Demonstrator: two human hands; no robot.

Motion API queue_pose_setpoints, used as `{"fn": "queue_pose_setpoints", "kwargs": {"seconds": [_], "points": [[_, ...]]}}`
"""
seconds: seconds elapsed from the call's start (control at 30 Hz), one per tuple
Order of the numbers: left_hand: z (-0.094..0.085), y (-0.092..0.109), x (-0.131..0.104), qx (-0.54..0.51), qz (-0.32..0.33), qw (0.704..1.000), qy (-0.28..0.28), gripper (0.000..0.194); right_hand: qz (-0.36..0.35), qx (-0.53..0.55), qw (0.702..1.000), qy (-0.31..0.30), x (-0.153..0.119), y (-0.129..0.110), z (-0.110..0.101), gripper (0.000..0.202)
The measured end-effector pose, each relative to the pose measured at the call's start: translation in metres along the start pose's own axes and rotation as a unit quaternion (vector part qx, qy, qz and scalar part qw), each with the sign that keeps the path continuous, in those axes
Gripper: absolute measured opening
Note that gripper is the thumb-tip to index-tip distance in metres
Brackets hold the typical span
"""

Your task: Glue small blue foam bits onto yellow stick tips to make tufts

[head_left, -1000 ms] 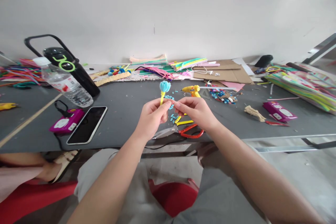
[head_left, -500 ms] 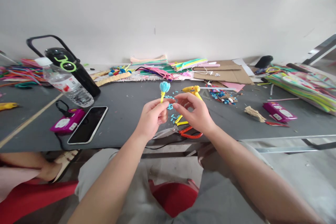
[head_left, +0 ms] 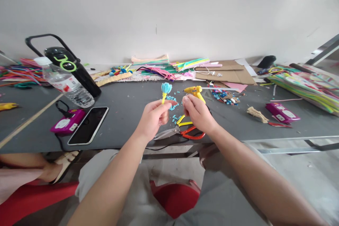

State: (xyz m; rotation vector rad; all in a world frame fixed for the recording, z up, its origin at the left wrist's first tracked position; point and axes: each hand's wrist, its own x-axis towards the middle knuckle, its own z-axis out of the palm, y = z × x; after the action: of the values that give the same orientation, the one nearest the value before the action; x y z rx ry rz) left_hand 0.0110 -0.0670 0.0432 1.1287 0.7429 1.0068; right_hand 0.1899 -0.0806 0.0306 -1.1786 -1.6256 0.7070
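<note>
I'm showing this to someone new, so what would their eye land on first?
Probably the blue flower on its yellow stem, held upright in the left hand near the middle. Next, the yellow glue gun just beyond the right hand, and the red-handled scissors near the table's front edge. At the left, a black flask stands out behind a clear water bottle.

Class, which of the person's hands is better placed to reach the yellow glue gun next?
Probably the right hand: it is nearer the glue gun, while the left hand holds the blue flower.
</note>
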Motion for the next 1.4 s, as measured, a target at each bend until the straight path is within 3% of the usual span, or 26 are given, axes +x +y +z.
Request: {"fn": "queue_pose_setpoints", "kwargs": {"seconds": [0.1,0.23,0.33,0.43,0.6,0.8,1.1,1.3,1.4], "points": [[0.000,0.001,0.000,0.003,-0.001,1.000,0.004,0.022,0.000,-0.057,0.998,0.001,0.001,0.003,-0.003,0.051],[-0.002,0.001,0.001,-0.003,0.012,1.000,0.003,0.023,-0.049,-0.113,0.992,-0.010,0.005,0.008,-0.008,0.032],[-0.003,0.001,0.002,-0.025,0.017,1.000,0.000,0.027,-0.039,-0.120,0.992,-0.011,0.007,0.011,-0.012,0.034],[-0.002,-0.001,0.003,-0.036,0.014,0.999,-0.002,0.033,-0.053,-0.067,0.996,-0.031,0.007,0.010,-0.013,0.026],[0.000,-0.006,0.003,0.006,0.026,1.000,0.002,0.036,-0.028,0.050,0.998,-0.037,0.004,0.003,-0.011,0.060],[-0.002,-0.008,0.003,0.056,0.034,0.998,-0.009,0.041,-0.017,0.143,0.989,-0.028,0.001,-0.007,-0.015,0.061],[-0.003,-0.009,0.004,0.123,0.033,0.991,-0.050,0.043,-0.071,0.072,0.995,0.017,-0.005,-0.018,-0.015,0.037],[-0.005,-0.009,0.003,0.195,0.087,0.976,-0.032,0.028,-0.095,-0.042,0.993,0.055,-0.006,-0.022,-0.016,0.028],[-0.006,-0.011,0.003,0.286,0.128,0.949,-0.038,0.032,-0.095,-0.076,0.990,0.068,-0.006,-0.021,-0.014,0.022]]}}
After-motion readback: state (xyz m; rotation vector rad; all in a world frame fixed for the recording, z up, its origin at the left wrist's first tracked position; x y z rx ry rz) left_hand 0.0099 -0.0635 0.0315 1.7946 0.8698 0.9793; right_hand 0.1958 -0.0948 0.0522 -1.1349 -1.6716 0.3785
